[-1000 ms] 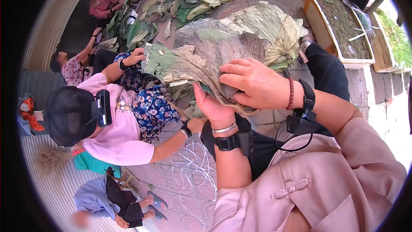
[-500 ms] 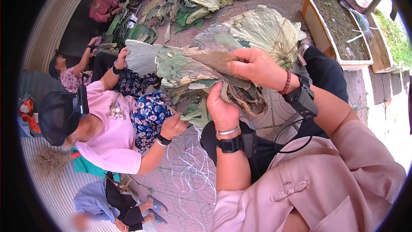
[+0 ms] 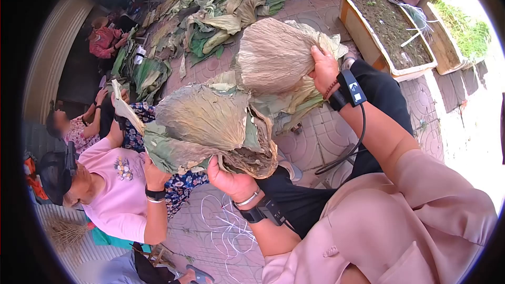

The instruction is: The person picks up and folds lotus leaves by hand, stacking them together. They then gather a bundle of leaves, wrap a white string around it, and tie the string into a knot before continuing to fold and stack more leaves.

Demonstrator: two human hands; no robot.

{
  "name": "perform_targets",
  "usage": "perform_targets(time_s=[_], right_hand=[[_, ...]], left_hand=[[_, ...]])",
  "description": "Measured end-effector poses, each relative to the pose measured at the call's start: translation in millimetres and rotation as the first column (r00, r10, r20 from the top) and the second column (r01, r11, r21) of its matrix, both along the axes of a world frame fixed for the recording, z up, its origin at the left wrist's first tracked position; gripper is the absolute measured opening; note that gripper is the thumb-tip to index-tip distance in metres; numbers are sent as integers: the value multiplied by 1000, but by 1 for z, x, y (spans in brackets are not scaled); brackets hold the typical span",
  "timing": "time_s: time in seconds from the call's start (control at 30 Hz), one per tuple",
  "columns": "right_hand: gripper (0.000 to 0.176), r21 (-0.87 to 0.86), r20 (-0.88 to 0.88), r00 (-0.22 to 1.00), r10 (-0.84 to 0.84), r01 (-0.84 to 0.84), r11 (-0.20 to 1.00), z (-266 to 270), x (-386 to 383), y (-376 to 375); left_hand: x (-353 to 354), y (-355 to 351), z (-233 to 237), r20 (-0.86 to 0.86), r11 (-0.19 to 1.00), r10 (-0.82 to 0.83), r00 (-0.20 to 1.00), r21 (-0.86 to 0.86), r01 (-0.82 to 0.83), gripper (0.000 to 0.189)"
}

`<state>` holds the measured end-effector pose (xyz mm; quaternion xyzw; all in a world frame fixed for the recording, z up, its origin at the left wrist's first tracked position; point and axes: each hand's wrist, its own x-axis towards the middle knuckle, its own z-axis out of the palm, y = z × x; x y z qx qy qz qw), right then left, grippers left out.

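My left hand (image 3: 231, 180) grips the lower edge of a bundle of dried lotus leaves (image 3: 202, 118), brown and green, its rim curled and torn. In my right hand (image 3: 324, 68) is a single dried lotus leaf (image 3: 273, 55), pinched at its gathered right end and fanned out to the left. The two are close together, the bundle lower and to the left. Paler leaves (image 3: 294, 108) show beneath the right-hand leaf; what supports them is partly hidden. A co-worker in a pink shirt (image 3: 118, 184) sits to the left, also handling leaves beside my bundle.
Many dried leaves (image 3: 226, 8) cover the paving at the top. A soil-filled planter box (image 3: 342, 16) stands at upper right. White string (image 3: 226, 226) lies tangled on the ground below my left hand. Other people sit along the left, near a straw broom (image 3: 66, 234).
My hands have moved apart: the right went up with one leaf drawn away from the bundle, while the left shifted left and down with the rest. The view has shifted slightly.
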<state>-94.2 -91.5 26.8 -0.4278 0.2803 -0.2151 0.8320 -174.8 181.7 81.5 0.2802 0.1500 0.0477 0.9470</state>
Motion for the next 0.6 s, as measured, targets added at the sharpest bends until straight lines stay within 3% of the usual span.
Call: perform_targets(time_s=[0.13, 0.23, 0.33, 0.43, 0.5, 0.53, 0.6], right_hand=[[33, -3, -51, 998, -39, 39, 999, -43, -14, -7], [38, 54, -12, 1000, -23, 23, 998, -44, -18, -5], [37, 67, -142, 990, 6, 4, 998, -27, -18, -9], [38, -20, -135, 988, 79, -83, 996, -20, -19, -16], [41, -376, -68, 997, -29, 1, 927, -28, -16, -17], [51, -465, -67, 997, -22, -12, 885, -31, -18, -19], [46, -480, -111, 994, -11, -44, 876, -50, -12, -27]], left_hand=[[-2, 3, -9, 5, 1000, 2, 1000, 7, -2, 41], [-2, 2, -9, -18, 1000, -30, 999, -8, 30, 41], [-3, 0, -10, -19, 998, -41, 999, 39, 41, 42], [-2, -1, -9, -58, 998, -50, 997, 29, 52, 42], [-3, -2, -9, -50, 998, -62, 997, 23, 63, 43], [-3, -2, -9, -41, 997, -74, 996, 17, 75, 43], [-1, -4, -9, -44, 997, -76, 996, 11, 77, 44]])
